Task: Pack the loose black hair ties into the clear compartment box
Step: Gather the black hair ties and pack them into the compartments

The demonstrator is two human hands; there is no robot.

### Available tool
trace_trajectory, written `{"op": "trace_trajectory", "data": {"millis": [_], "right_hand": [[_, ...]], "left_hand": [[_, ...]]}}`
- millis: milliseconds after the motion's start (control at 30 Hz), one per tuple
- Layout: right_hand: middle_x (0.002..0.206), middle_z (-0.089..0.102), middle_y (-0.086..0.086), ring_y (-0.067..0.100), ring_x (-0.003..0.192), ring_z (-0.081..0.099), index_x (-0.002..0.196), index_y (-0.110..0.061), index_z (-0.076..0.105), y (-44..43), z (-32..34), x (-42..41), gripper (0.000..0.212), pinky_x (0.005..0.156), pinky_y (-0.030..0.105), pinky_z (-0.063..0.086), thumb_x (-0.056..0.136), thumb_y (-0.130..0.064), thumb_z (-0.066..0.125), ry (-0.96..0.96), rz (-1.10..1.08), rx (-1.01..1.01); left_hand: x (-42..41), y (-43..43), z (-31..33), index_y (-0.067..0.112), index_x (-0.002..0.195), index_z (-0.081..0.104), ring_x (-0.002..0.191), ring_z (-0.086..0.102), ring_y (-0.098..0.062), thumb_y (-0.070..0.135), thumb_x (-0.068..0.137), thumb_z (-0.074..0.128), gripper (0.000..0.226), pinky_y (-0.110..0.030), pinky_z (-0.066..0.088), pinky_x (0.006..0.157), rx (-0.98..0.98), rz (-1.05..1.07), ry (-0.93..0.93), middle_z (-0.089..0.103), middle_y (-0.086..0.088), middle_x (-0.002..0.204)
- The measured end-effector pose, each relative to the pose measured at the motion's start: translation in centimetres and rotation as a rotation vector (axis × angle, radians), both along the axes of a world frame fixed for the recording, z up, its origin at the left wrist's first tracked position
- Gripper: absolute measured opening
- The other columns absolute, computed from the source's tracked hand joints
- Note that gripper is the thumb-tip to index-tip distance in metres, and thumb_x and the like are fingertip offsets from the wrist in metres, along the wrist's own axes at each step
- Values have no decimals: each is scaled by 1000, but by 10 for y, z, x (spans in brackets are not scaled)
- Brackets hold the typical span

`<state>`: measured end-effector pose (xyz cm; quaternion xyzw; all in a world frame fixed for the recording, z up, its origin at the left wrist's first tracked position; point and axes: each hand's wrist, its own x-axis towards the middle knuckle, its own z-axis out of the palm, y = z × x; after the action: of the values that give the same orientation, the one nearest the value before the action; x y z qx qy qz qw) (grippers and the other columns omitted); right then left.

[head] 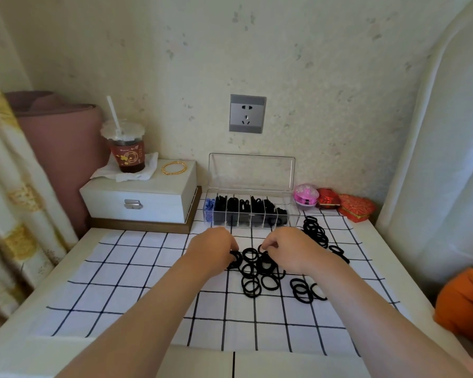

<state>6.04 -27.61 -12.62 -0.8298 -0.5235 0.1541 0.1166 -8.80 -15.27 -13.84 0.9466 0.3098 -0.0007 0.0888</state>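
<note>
The left hand [213,249] and right hand [287,249] each close their fingers [271,242] on ties from the middle heap of black hair ties [254,271] on the checked cloth [137,268] over the tabletop [202,362]. Beyond them the clear compartment box [250,211] stands open, most sections already packed black. Dozens of ties lie loose in the middle and to the right, so much sorting appears left.

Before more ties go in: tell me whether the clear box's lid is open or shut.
Open. The lid stands upright at the back of the clear compartment box, against the wall, leaving the inside uncovered.
</note>
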Motion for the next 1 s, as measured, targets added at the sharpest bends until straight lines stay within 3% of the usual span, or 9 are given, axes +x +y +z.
{"op": "trace_trajectory", "data": {"millis": [133,300,433,533,633,733,800,867,1000], "right_hand": [[96,73,-5,20,93,68,106,-22,76,2,-1,2,25,86,36,57,88,-23,59,-11,43,-81],[99,69,-5,19,95,66,113,-23,74,8,3,1,30,90,32,55,85,-20,67,-74,67,-182],[105,72,-4,19,98,65,105,-25,76,8,5,-4,22,86,34,56,85,-23,67,-206,109,-182],[92,73,-2,21,89,65,90,-21,76,5,4,-4,14,78,32,56,84,-25,65,-236,135,-150],[85,73,7,26,80,68,85,-13,74,4,5,-1,18,74,39,59,82,-28,64,-135,115,-66],[84,72,-2,16,80,68,85,-17,75,5,6,4,11,76,39,59,85,-25,67,-28,87,81],[86,72,-9,11,81,67,91,-21,77,5,8,7,11,80,35,57,87,-19,67,52,71,152],[84,70,-14,5,76,65,97,-23,78,6,9,7,16,78,29,56,91,-16,64,119,59,167],[95,75,3,9,69,67,109,-19,75,10,10,2,24,61,22,57,95,-8,58,418,-31,180]], "left_hand": [[7,0,-4,31,122,66,105,61,-20,27,95,59,29,-28,44,76,32,14,14,64,2,118],[8,-1,-6,30,114,72,103,60,-20,25,94,60,24,-29,46,75,47,14,-2,63,1,113],[6,-2,-8,23,116,68,102,56,-20,24,96,54,24,-30,45,77,101,-34,-13,61,-2,114],[2,2,0,23,114,60,92,56,-16,20,99,48,19,-27,46,76,-46,-11,-124,63,0,109],[-7,15,11,26,108,55,86,58,-11,20,98,52,12,-23,45,71,-236,35,-293,64,4,99],[-17,24,18,28,108,59,80,56,-7,16,95,60,18,-16,41,70,-379,82,-377,58,13,87],[-22,27,19,28,108,67,77,55,-5,14,93,64,21,-16,43,75,-388,76,-311,60,13,85],[-25,29,18,27,108,74,86,60,-6,14,92,64,23,-17,44,82,-343,43,-189,70,9,98],[-20,26,13,27,116,73,106,63,-11,14,92,62,29,-18,46,89,-238,59,4,70,6,118]]}}
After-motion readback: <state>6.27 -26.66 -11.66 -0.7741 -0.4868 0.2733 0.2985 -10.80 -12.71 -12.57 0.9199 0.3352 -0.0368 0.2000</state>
